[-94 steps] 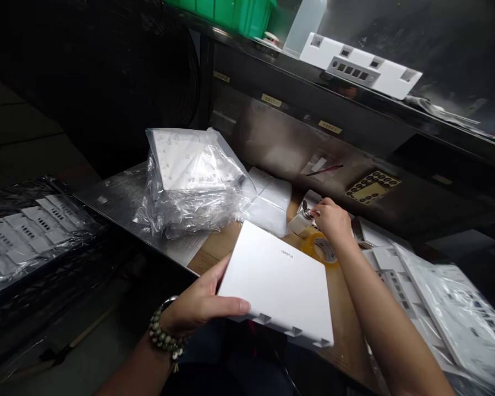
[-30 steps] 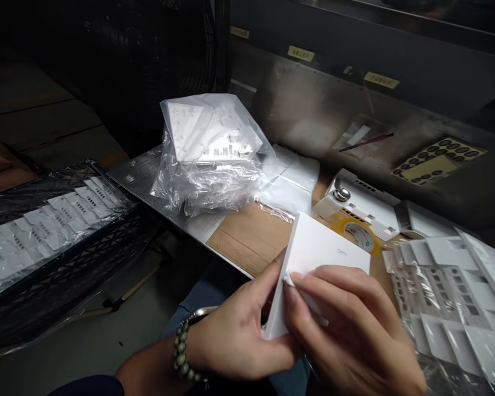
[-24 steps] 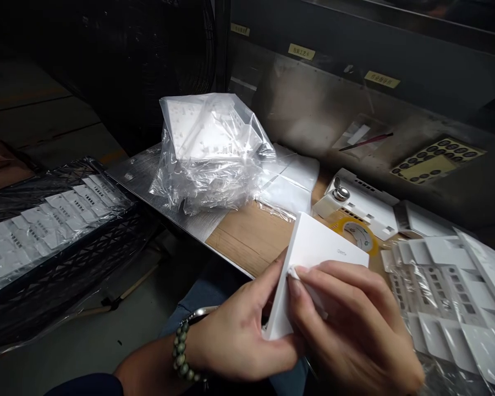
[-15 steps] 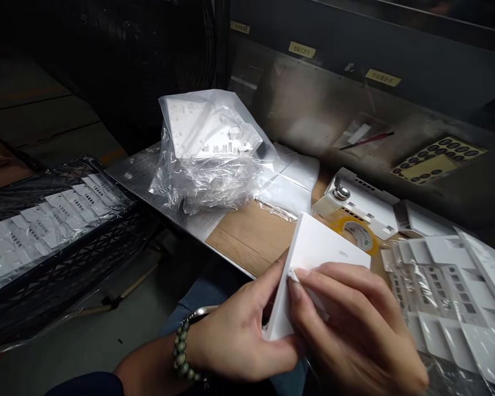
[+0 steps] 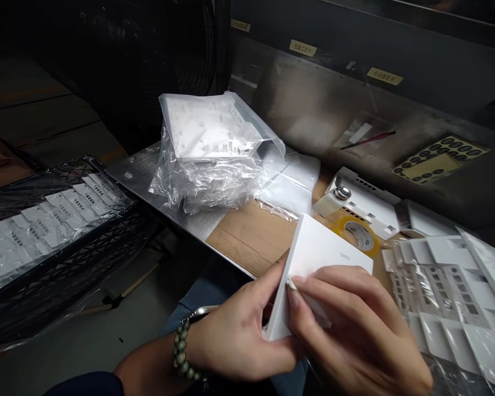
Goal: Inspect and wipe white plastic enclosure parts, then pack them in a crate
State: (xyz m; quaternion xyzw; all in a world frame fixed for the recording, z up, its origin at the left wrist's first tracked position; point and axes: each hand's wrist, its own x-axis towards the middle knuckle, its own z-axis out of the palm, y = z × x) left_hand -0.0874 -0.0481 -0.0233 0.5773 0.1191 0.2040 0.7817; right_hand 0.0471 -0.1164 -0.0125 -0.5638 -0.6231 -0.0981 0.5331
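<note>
My left hand (image 5: 247, 324) is wrapped round a white plastic cover (image 5: 319, 250) with small grey lettering on its face. The cover is tilted up in front of me. With thumb and forefinger my right hand (image 5: 350, 324) pinches a small white wad (image 5: 291, 282), perhaps cloth or tissue, against the cover's left edge. My right hand's other fingers are curled over the face and hide its lower part. Beyond the cover lie a roll of yellow tape (image 5: 361, 237) and a small bottle with a metal pump top (image 5: 341, 192).
White housings in clear bags (image 5: 214, 148) are stacked on the bench at centre. Flat plastic bags (image 5: 292, 181) lie beside them. Bagged white covers (image 5: 445, 286) stand at right. A black crate (image 5: 78, 242) with bagged parts is at left. A metal panel (image 5: 305, 104) rises behind.
My right hand and the wad have slid slightly down along the cover's edge. On the stack, the top bag's film has shifted, its right side bulging outward. My left hand's grip is unchanged.
</note>
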